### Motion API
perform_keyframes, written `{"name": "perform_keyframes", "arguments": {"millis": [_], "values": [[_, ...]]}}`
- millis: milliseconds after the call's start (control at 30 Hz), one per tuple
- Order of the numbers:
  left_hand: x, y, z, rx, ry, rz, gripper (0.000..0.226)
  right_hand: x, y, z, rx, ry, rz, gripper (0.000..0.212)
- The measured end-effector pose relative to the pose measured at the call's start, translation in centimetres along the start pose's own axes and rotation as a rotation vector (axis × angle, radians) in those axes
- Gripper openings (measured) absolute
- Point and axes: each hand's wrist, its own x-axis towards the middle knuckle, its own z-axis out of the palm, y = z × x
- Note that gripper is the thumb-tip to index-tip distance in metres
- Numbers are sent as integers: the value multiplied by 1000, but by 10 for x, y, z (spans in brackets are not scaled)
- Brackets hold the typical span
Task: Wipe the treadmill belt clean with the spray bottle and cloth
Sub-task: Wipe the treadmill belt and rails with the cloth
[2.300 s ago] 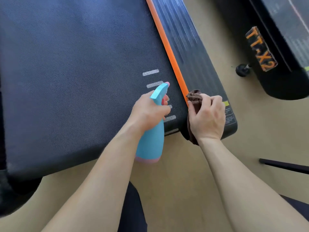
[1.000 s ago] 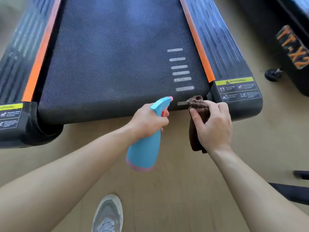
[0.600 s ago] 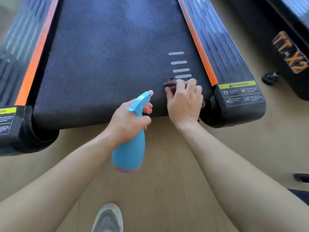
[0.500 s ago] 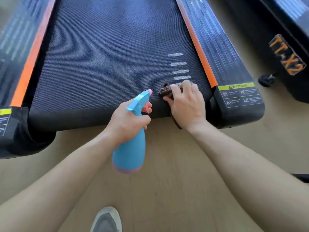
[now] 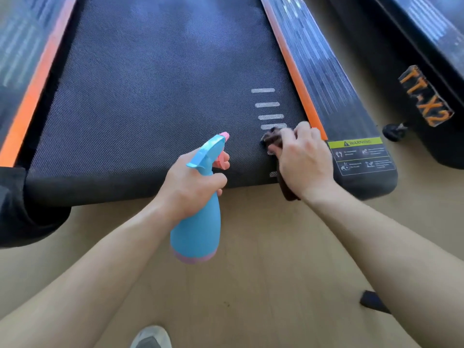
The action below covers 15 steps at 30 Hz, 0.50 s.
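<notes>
The black treadmill belt (image 5: 150, 96) fills the upper half of the view, with white dashes near its right rear corner. My left hand (image 5: 190, 187) grips the neck of a light-blue spray bottle (image 5: 198, 229) with a pink nozzle, held upright just behind the belt's rear edge. My right hand (image 5: 303, 159) presses a dark brown cloth (image 5: 272, 139) onto the belt's right rear corner, next to the orange strip. Most of the cloth is hidden under the hand; one end hangs over the rear edge.
Orange-edged side rails (image 5: 324, 71) run along both sides of the belt, with a yellow warning label (image 5: 356, 143) on the right end cap. A second treadmill marked TT-X2 (image 5: 426, 96) stands to the right. Tan floor (image 5: 263, 272) and my shoe (image 5: 150, 337) lie below.
My right hand lifted the cloth from behind the rear edge onto the belt, then slid it right toward the orange strip. The bottle stayed in my left hand.
</notes>
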Motion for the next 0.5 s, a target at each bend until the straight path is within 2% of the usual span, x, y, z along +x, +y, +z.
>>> {"name": "perform_keyframes", "arguments": {"millis": [67, 133, 200, 300, 367, 400, 500], "values": [[0, -1, -2, 13, 15, -5, 40, 22, -4, 2, 38, -36, 157, 38], [-1, -2, -5, 18, 27, -25, 38, 22, -17, 5, 66, -15, 241, 39], [-6, -4, -8, 39, 28, -46, 39, -2, -29, 5, 115, 42, 191, 37], [-13, -7, -14, 70, 30, -72, 41, -42, -38, 8, 191, 86, 14, 38], [-18, -11, -15, 52, 24, -86, 42, -30, -34, 11, 164, 90, -79, 38], [-21, -13, -14, 48, 22, -85, 44, -15, -35, 11, 161, 94, -67, 37], [-26, -19, -13, 40, 46, -85, 42, 30, -40, 9, 230, -4, 138, 40]]}}
